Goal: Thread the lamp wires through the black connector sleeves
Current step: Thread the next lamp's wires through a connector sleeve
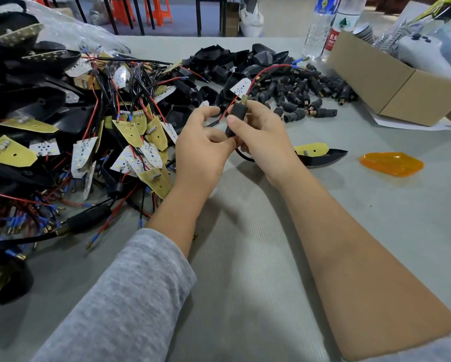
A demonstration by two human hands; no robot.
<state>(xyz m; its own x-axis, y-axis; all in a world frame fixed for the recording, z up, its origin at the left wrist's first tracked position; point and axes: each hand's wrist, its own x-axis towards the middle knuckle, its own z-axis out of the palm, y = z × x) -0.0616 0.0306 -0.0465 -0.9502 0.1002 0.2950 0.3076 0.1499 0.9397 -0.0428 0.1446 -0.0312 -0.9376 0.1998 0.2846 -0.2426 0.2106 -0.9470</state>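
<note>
My right hand (261, 131) grips a black connector sleeve (237, 113) with a brass threaded end on top, held upright above the table. A red wire (268, 70) runs up out of the brass end and arcs away to a blue-tipped terminal. My left hand (203, 142) is right beside the sleeve, fingers curled and pinching the red and black wires just below and left of it. A black cable loops out under my hands toward a lamp housing (321, 156) with a yellow board, lying on the table to the right.
A large tangle of wired lamp boards and black housings (83, 131) fills the left. Loose black sleeves (305, 95) lie behind my hands. A cardboard box (391, 87) and water bottles (321, 24) stand at the back right. An orange lens (391, 163) lies at right.
</note>
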